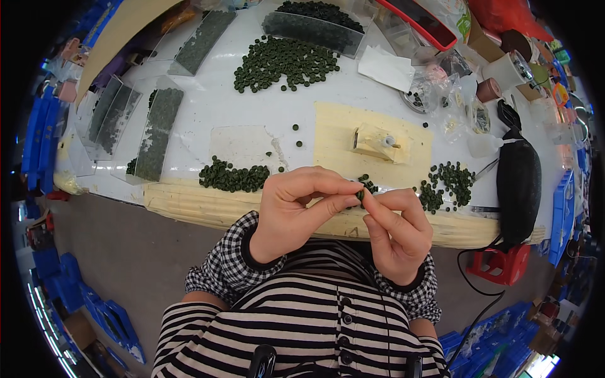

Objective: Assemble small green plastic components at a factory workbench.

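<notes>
White table (189, 88), cluttered. Landmark: taped block (372, 145). Nearer the wearer than block: left hand (291, 211), fingers pinched nearly together on dark green disc (360, 195); right hand (402, 234) meets it, grip unclear. Left of block, green heap (233, 176); behind, white paper (386, 68); far right, black pouch (520, 189).

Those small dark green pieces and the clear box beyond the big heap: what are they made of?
Green pieces: perhaps stone, glass or plastic; dark, smooth-looking, faintly shiny, too small to settle. Clear box: likely rigid plastic, glossy; its wall is flat and see-through, though glass remains possible.
</notes>
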Action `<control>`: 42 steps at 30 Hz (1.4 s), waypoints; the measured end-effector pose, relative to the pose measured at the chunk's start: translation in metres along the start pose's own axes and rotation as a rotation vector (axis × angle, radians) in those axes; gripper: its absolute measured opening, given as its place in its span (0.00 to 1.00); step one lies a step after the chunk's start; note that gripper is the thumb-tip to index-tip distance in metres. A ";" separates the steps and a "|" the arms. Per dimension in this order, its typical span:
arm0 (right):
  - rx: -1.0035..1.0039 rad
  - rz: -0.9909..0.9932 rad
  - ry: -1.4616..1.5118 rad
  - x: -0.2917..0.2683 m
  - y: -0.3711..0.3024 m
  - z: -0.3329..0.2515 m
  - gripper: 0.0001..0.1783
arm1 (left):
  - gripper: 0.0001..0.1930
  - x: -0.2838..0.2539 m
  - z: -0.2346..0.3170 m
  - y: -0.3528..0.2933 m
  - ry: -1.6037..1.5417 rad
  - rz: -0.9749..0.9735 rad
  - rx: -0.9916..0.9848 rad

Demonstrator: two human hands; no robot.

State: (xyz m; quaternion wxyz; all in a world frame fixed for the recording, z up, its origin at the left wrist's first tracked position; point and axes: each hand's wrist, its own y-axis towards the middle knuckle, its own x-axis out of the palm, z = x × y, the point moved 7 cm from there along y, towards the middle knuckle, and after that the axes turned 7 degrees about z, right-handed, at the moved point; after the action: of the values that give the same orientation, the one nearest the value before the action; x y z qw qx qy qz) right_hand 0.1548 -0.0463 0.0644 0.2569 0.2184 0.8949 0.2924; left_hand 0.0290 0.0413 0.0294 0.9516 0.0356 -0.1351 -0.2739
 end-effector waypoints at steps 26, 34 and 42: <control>0.021 -0.014 0.021 0.003 -0.004 0.002 0.20 | 0.10 0.000 0.004 -0.001 0.113 -0.011 0.113; 0.056 -0.007 0.040 0.005 -0.007 0.008 0.19 | 0.10 -0.003 -0.004 0.000 0.146 -0.020 0.070; -0.025 0.007 -0.012 0.003 -0.003 0.004 0.20 | 0.09 -0.002 -0.007 -0.001 0.023 0.017 0.002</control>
State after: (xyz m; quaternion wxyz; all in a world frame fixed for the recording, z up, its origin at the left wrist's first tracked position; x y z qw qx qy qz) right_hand 0.1541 -0.0453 0.0591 0.2641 0.2202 0.8887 0.3034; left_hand 0.0287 0.0420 0.0220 0.9553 0.0385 -0.1245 -0.2653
